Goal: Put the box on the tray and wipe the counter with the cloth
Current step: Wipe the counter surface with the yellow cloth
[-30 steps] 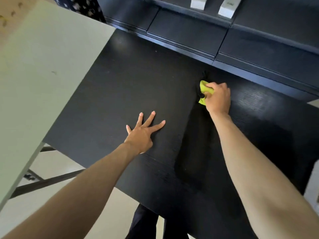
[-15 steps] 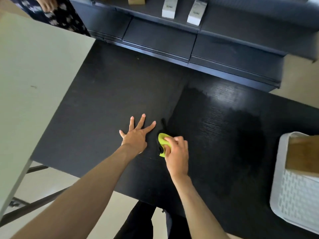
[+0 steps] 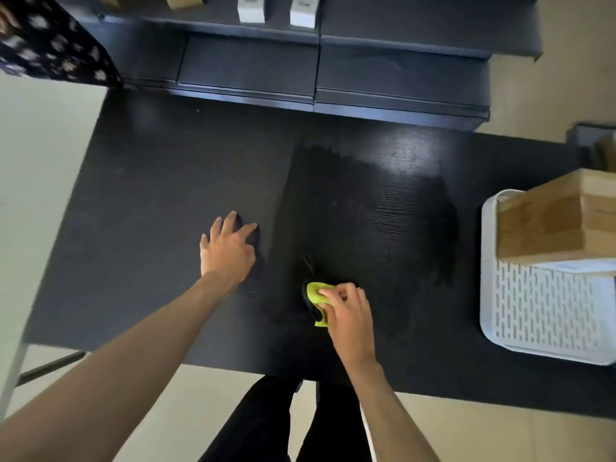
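My right hand (image 3: 348, 313) presses a yellow-green cloth (image 3: 315, 293) with a black edge onto the black counter (image 3: 160, 201), near its front edge. Most of the cloth is hidden under my fingers. A darker wet patch spreads across the counter behind and to the right of the cloth. My left hand (image 3: 228, 250) rests on the counter to the left, fingers spread, holding nothing. At the right edge a brown cardboard box (image 3: 553, 221) sits on the white perforated tray (image 3: 540, 315).
A pale table (image 3: 40, 181) borders the counter on the left. Behind the counter runs a dark shelf unit (image 3: 333, 71) with white boxes (image 3: 276, 10) and a brown box on top. A person in patterned clothing (image 3: 50, 45) stands at the top left. My legs show below the counter's front edge.
My right hand has drawn the cloth from the back of the counter toward the front edge, leaving a wet streak. The view has shifted right, revealing the tray and box. My left hand stayed put.
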{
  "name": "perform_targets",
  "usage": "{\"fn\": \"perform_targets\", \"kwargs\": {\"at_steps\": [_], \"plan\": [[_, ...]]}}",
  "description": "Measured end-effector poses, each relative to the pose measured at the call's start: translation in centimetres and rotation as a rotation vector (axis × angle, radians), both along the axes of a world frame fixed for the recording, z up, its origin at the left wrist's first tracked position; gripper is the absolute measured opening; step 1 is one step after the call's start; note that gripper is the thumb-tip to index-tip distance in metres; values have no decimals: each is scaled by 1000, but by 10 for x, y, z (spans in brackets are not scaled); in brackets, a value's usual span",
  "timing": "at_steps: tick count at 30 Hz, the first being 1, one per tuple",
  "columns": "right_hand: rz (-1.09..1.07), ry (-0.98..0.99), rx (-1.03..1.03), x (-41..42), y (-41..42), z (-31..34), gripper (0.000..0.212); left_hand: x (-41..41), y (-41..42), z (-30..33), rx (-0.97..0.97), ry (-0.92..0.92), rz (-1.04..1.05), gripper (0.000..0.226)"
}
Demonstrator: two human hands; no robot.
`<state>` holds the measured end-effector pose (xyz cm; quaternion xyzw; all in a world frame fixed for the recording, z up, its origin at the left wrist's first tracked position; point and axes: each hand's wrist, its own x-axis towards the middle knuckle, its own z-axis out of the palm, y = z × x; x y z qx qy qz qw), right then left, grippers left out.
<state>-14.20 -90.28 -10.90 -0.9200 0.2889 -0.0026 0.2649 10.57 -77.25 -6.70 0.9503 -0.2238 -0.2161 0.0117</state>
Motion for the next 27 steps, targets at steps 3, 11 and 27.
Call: {"fn": "perform_targets", "kwargs": {"at_steps": [3,11,27], "plan": [[-76,25,-22,-42,-42,0,30,6,-9,-2,-67,0,42,59],[-378,10,-4,-117,-124,3,30,3,-17,-14,-11,-11,79,66],[-236,-85,65,-28,-49,4,39,6,-13,-17,169,-48,-63,78]]}}
